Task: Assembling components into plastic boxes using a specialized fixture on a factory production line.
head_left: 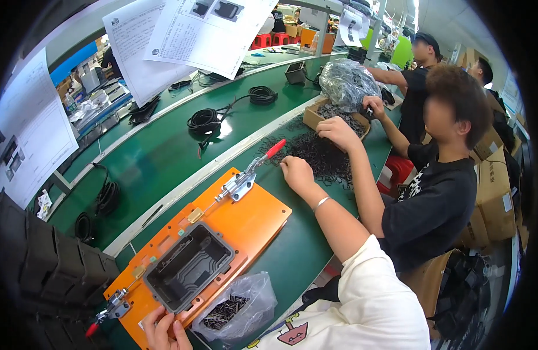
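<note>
A dark grey open-topped box (190,265) sits in an orange fixture plate (260,213) with a toggle clamp at each end. My left hand (165,332) is at the near left corner of the box, its bent fingers slightly apart and touching the fixture's edge. Stretched forward, my right hand (299,175) is beside a pile of small black clips (324,157), just past the red handle (276,148) of the far clamp. Its fingers are curled together; whatever they hold is hidden. A clear bag (260,300) of small dark pins lies against the fixture's near side.
A co-worker's hand (339,133) reaches over the same pile, close to mine. Behind it stands a cardboard box (311,118) of clips with clear plastic on top. Coiled black cables (203,121) lie across the green bench. Stacked black trays (53,251) are at the left. Paper sheets (190,35) hang above.
</note>
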The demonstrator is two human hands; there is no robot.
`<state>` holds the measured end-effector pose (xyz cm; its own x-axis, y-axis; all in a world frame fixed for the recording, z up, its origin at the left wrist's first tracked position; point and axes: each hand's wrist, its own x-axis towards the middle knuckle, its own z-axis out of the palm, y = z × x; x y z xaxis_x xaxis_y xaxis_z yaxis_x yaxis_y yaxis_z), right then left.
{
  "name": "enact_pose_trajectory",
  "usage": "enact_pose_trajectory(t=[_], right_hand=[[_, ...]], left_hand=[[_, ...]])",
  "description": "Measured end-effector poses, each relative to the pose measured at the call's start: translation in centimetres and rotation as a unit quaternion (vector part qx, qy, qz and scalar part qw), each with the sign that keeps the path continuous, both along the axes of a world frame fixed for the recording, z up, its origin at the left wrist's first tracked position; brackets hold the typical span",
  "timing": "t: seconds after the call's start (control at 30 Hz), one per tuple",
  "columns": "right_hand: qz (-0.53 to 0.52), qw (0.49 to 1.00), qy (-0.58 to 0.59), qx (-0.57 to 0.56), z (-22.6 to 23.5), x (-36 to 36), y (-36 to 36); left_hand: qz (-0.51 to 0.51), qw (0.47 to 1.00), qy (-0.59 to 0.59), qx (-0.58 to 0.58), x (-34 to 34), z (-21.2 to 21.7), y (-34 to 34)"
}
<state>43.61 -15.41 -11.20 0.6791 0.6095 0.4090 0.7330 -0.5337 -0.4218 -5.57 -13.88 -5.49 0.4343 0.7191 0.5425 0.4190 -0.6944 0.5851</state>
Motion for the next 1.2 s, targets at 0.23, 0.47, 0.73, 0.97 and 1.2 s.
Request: enact_pose_trajectory(t=[0.23, 0.47, 0.73, 0.97, 1.2], right_hand=[[0.033, 0.866, 0.436, 0.241, 3.9, -2.4, -4.1], [0.199, 0.828, 0.476, 0.22, 8.9, -10.8, -7.7], [0.509, 0.818, 0.24, 0.119, 9.2, -24.4, -9.7], [0.529, 0.778, 0.311, 0.134, 7.5, -27.2, -11.1], [0.493, 0.686, 0.535, 0.013, 8.5, -25.6, -10.3]], left_hand=[[0.0, 0.999, -0.022, 0.027, 0.5, -0.2, 0.1], [-0.046, 0.994, -0.062, 0.077, 1.7, 3.2, -2.0], [-0.234, 0.846, -0.204, -0.434, 6.2, 3.3, -6.5], [-0.162, 0.832, -0.225, -0.481, 4.6, 2.2, -7.5], [-0.101, 0.829, -0.345, -0.429, 3.3, 2.7, -7.6]])
